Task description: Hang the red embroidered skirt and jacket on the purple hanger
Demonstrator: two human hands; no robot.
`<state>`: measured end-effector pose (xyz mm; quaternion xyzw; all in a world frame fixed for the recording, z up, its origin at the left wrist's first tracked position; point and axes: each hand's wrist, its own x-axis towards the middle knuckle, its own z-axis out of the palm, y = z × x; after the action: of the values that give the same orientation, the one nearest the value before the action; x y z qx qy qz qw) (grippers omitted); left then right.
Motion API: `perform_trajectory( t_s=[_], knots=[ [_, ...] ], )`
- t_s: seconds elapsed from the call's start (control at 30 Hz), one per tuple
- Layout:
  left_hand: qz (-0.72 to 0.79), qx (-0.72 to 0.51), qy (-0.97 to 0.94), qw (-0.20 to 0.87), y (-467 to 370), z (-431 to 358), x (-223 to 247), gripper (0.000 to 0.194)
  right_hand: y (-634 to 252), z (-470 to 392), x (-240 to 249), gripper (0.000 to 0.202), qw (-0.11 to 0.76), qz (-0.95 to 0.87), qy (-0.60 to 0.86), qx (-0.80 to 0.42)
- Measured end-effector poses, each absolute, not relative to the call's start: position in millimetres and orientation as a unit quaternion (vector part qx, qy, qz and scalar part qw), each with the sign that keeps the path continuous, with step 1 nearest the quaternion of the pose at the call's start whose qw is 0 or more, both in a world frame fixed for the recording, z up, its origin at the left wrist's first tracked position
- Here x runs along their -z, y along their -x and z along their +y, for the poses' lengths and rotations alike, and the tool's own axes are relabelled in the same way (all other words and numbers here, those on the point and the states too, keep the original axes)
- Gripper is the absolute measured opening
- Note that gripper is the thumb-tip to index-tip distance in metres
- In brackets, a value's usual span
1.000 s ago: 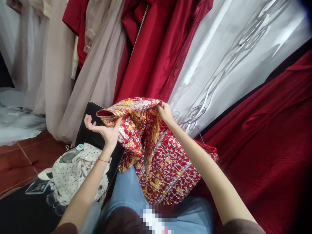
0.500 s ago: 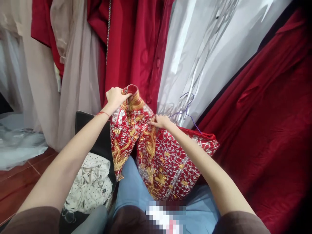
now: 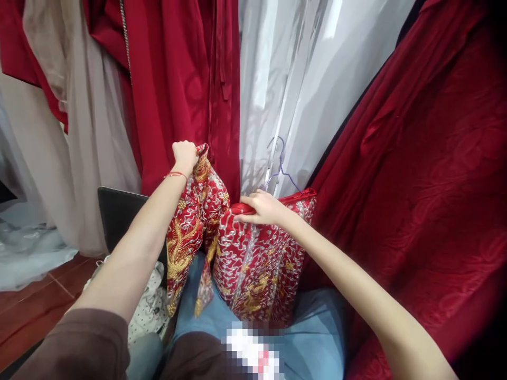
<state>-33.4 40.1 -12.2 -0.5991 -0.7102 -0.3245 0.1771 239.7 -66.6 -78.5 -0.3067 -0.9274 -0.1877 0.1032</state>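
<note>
My left hand [image 3: 185, 157] is a closed fist around the top of a red embroidered garment [image 3: 184, 240] with gold and silver thread. Its narrow lower ends hang down over my knee. To the right, a second red embroidered piece [image 3: 257, 269], with silver wavy lines, stands in my lap with its plain red top edge upward. My right hand [image 3: 263, 207] grips that top edge, thumb in front and fingers over it. Behind it a purple wire hanger [image 3: 281, 163] rises from the red edge. Whether the two embroidered pieces are joined is hidden.
Red dresses [image 3: 170, 95], beige gowns [image 3: 87, 132] and white cloth [image 3: 297, 95] hang ahead. A large dark red garment [image 3: 428, 184] hangs at the right. Dotted white fabric [image 3: 148, 311] lies beside a black panel [image 3: 119, 211]. Clear plastic [image 3: 35, 248] covers part of the tiled floor [image 3: 59, 285].
My right hand has shifted from the gold-embroidered part to the plain red top edge of the right piece. The left piece now hangs further apart from it. The view has turned right.
</note>
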Motion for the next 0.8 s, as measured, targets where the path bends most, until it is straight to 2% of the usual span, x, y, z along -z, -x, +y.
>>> perform_trajectory(
  t_s=[0.1, 0.17, 0.23, 0.3, 0.33, 0.4, 0.53, 0.67, 0.8],
  knots=[
    [-0.709, 0.295, 0.604, 0.212, 5.8, 40.3, 9.4, 0.048, -240.8, -63.8, 84.7, 0.046, 0.173, -0.921, 0.277, 0.211],
    [-0.689, 0.28, 0.632, 0.22, -10.8, 36.8, 1.9, 0.05, -250.1, -57.0, 83.5, 0.049, 0.253, -0.895, 0.298, 0.216],
    [-0.665, 0.263, 0.662, 0.223, -21.1, 31.6, -10.9, 0.053, -271.2, -44.0, 80.0, 0.048, 0.358, -0.828, 0.38, 0.206],
    [-0.64, 0.249, 0.692, 0.223, -24.8, 26.0, -27.0, 0.057, -301.0, -25.1, 77.8, 0.044, 0.427, -0.729, 0.503, 0.181],
    [-0.628, 0.242, 0.706, 0.22, -25.3, 23.4, -34.9, 0.059, -316.9, -14.7, 77.3, 0.042, 0.423, -0.695, 0.56, 0.158],
    [-0.607, 0.221, 0.736, 0.2, -26.4, 18.2, -47.2, 0.06, -346.2, 4.2, 76.2, 0.039, 0.346, -0.686, 0.635, 0.08],
    [-0.558, 0.15, 0.805, 0.131, -39.5, 9.3, -49.4, 0.056, -378.6, 17.3, 62.5, 0.037, 0.197, -0.75, 0.622, -0.106],
    [-0.498, 0.132, 0.853, 0.082, -59.3, 11.9, -37.0, 0.049, -370.3, 2.4, 43.7, 0.054, 0.152, -0.766, 0.56, -0.277],
    [-0.503, 0.129, 0.854, 0.044, -74.0, 25.1, -26.3, 0.052, -336.4, -1.1, 42.6, 0.059, 0.155, -0.79, 0.497, -0.322]
  ],
)
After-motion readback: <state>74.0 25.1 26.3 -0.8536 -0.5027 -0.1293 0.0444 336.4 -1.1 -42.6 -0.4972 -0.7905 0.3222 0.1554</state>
